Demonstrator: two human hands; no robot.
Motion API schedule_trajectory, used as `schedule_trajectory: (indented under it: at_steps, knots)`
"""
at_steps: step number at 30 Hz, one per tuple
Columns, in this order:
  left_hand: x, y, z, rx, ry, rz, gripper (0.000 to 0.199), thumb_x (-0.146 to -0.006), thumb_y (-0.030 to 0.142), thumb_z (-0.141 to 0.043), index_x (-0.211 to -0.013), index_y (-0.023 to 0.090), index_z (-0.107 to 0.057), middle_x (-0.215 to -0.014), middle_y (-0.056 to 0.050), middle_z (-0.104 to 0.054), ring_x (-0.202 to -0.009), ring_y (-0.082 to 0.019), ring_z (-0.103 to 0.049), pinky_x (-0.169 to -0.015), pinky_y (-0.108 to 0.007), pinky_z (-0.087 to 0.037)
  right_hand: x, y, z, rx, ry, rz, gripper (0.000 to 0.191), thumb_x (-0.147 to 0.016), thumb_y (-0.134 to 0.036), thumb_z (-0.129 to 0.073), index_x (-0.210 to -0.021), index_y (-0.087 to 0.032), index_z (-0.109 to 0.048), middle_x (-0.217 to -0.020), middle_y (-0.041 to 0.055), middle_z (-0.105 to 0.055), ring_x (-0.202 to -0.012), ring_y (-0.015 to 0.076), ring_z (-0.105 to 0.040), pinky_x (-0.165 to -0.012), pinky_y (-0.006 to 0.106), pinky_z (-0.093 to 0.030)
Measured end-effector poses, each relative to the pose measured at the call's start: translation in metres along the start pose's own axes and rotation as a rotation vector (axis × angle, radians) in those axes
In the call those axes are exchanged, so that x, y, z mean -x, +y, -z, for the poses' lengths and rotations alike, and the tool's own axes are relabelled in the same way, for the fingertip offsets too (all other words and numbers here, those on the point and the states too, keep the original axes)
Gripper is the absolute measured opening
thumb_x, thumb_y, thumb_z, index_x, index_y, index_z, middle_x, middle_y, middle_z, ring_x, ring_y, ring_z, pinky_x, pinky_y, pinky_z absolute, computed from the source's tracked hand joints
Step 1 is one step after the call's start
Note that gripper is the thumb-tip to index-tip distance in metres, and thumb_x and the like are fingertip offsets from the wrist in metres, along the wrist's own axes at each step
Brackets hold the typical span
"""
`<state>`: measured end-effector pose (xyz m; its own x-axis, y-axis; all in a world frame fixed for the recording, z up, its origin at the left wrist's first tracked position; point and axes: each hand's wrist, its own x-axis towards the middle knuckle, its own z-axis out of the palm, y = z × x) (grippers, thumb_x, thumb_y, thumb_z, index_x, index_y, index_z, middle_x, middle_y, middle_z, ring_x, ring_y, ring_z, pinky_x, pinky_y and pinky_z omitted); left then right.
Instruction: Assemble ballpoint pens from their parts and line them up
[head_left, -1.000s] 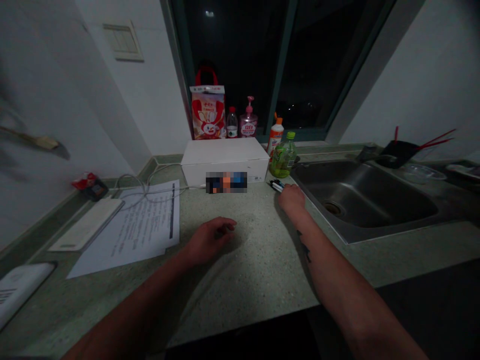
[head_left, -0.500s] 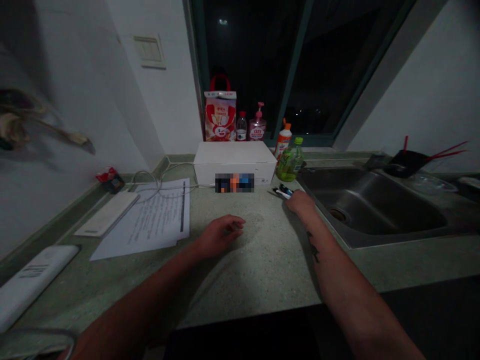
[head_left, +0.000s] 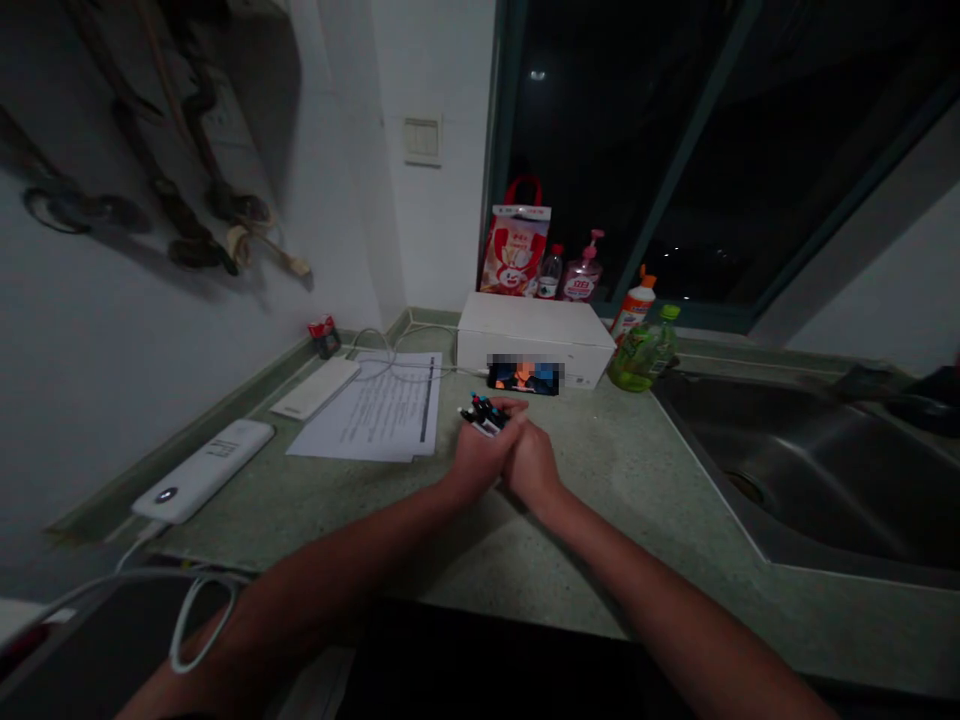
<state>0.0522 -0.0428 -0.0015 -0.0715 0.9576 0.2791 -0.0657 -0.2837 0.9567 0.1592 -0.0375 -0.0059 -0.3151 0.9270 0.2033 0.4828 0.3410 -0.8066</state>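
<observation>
A bundle of pens [head_left: 486, 414] is held between my two hands above the middle of the counter, with the tips pointing up and left. My left hand [head_left: 480, 455] wraps round the bundle from the left. My right hand [head_left: 531, 460] presses against it from the right, its fingers closed around the lower part of the pens and partly hidden. Just behind the hands, a phone [head_left: 523, 376] leans on a white box [head_left: 534, 325].
Printed sheets [head_left: 375, 410], a flat white box [head_left: 315, 388] and a white power bank [head_left: 206, 470] with a cable lie at the left. A green bottle [head_left: 645, 352] stands by the sink [head_left: 795, 450] at the right. Toiletry bottles stand behind the box.
My right hand has come in from beside the sink with the pens and met my left hand, which has closed round them. The view has turned left.
</observation>
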Motion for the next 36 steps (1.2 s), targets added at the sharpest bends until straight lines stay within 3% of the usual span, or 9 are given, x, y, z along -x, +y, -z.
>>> schedule_trajectory:
  at_steps: [6,9,11,14,18,28,31,33,36]
  knots:
    - [-0.019,0.007,0.017,0.029,0.194,0.015,0.018,-0.090,0.039,-0.071,-0.086,0.021,-0.069,-0.093,-0.008,-0.082,-0.091,-0.024,-0.078,-0.087,-0.039,-0.063,-0.002,0.000,-0.006,-0.110,0.150,0.122,0.055,-0.080,-0.032,-0.075,-0.133,-0.024,-0.060,-0.137,0.0147,-0.071,-0.123,0.0325,-0.067,-0.108,0.049,-0.052]
    - [-0.032,0.003,0.027,0.012,0.256,-0.024,0.022,-0.086,0.041,-0.075,-0.083,0.021,-0.065,-0.083,-0.005,-0.078,-0.084,-0.022,-0.076,-0.084,-0.035,-0.062,-0.005,0.011,0.003,-0.265,0.281,0.044,0.037,-0.082,-0.043,-0.077,-0.111,-0.025,-0.065,-0.114,0.0100,-0.074,-0.105,0.0270,-0.070,-0.100,0.045,-0.055]
    - [-0.035,-0.003,0.029,-0.009,0.276,-0.018,0.021,-0.083,0.038,-0.076,-0.087,0.020,-0.066,-0.081,-0.003,-0.076,-0.081,-0.020,-0.075,-0.081,-0.033,-0.061,-0.008,0.017,0.011,-0.456,0.337,-0.028,0.023,-0.083,-0.047,-0.073,-0.085,-0.026,-0.062,-0.081,0.0022,-0.067,-0.078,0.0214,-0.064,-0.080,0.037,-0.056]
    - [-0.033,-0.017,0.026,-0.120,0.223,0.082,0.021,-0.078,0.030,-0.079,-0.094,0.019,-0.071,-0.079,-0.002,-0.075,-0.076,-0.020,-0.073,-0.076,-0.033,-0.058,-0.013,0.017,0.023,-0.843,0.257,-0.092,0.027,-0.078,-0.043,-0.073,-0.069,-0.025,-0.055,-0.065,-0.0018,-0.054,-0.061,0.0159,-0.051,-0.060,0.030,-0.048]
    - [-0.025,-0.029,0.021,-0.249,0.125,0.149,0.017,-0.078,0.027,-0.079,-0.092,0.018,-0.074,-0.082,-0.004,-0.078,-0.080,-0.022,-0.074,-0.081,-0.035,-0.058,-0.015,0.009,0.032,-1.153,0.167,-0.150,0.028,-0.069,-0.031,-0.073,-0.063,-0.024,-0.047,-0.060,-0.0039,-0.046,-0.053,0.0121,-0.042,-0.050,0.025,-0.041]
    - [-0.034,-0.020,0.030,-0.264,0.111,0.164,0.025,-0.082,0.034,-0.081,-0.096,0.015,-0.074,-0.084,-0.008,-0.081,-0.075,-0.024,-0.077,-0.076,-0.035,-0.061,-0.015,0.000,0.045,-1.295,0.058,-0.206,0.043,-0.075,-0.029,-0.070,-0.060,-0.025,-0.030,-0.052,-0.0084,-0.027,-0.044,0.0081,-0.022,-0.041,0.021,-0.027]
    - [-0.050,-0.006,0.053,-0.531,0.123,0.122,0.028,-0.091,0.036,-0.074,-0.109,0.014,-0.075,-0.093,-0.011,-0.083,-0.082,-0.026,-0.079,-0.080,-0.037,-0.061,-0.015,0.004,0.043,-1.221,0.089,-0.212,0.050,-0.079,-0.034,-0.074,-0.058,-0.025,-0.029,-0.049,-0.0101,-0.023,-0.043,0.0069,-0.015,-0.039,0.020,-0.020]
    - [-0.061,0.004,0.074,-0.865,0.076,0.119,0.027,-0.092,0.030,-0.072,-0.115,0.016,-0.076,-0.108,-0.013,-0.083,-0.102,-0.030,-0.079,-0.092,-0.038,-0.059,-0.016,0.006,0.041,-1.162,0.106,-0.216,0.053,-0.079,-0.036,-0.076,-0.057,-0.025,-0.029,-0.048,-0.0106,-0.023,-0.043,0.0062,-0.013,-0.038,0.020,-0.018]
    - [-0.071,0.013,0.106,-1.302,0.002,0.244,0.033,-0.095,0.029,-0.068,-0.125,0.017,-0.074,-0.127,-0.018,-0.079,-0.120,-0.035,-0.074,-0.098,-0.040,-0.057,-0.016,0.008,0.039,-1.095,0.107,-0.217,0.053,-0.078,-0.038,-0.078,-0.056,-0.025,-0.031,-0.049,-0.0108,-0.024,-0.042,0.0057,-0.015,-0.039,0.020,-0.018]
